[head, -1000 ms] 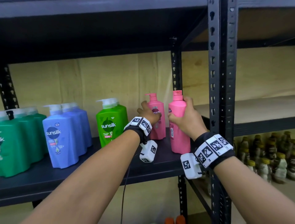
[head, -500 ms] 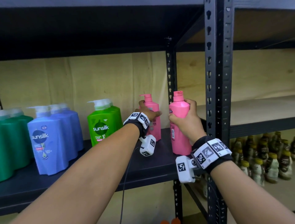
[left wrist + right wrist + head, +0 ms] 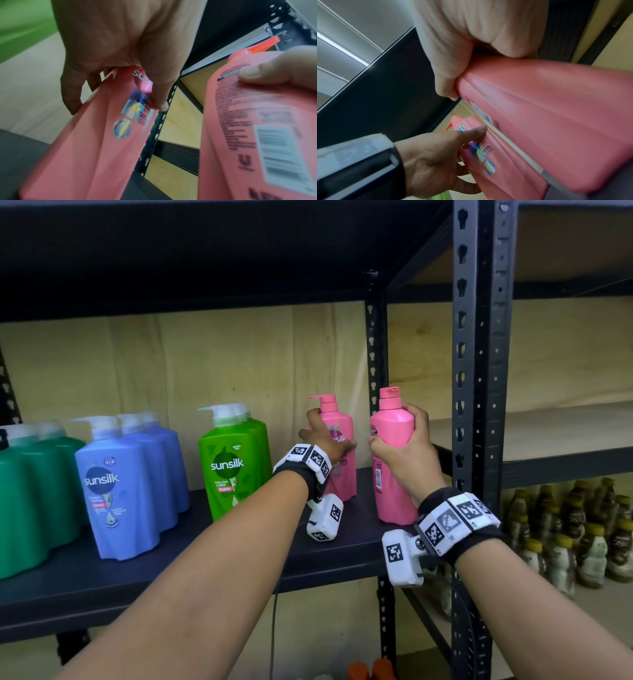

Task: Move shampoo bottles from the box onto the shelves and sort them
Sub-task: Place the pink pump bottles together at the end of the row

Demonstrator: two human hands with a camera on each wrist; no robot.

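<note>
Left hand (image 3: 322, 440) grips the pink plastic pump bottle (image 3: 337, 446); right hand (image 3: 402, 446) clasps another pink bottle (image 3: 390, 474), seemingly resting on the dark metal shelf (image 3: 191, 563).

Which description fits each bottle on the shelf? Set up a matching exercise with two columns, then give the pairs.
Column 1
1. pink pump bottle
2. pink back-label bottle
3. bright green bottle
4. blue bottle

Column 2
A. front of its row, right of the dark green bottles
B. gripped by the right hand
C. stands untouched, left of the pink ones
D. held by the left hand

Pairs: 1-D, 2-B, 3-C, 4-A
</note>
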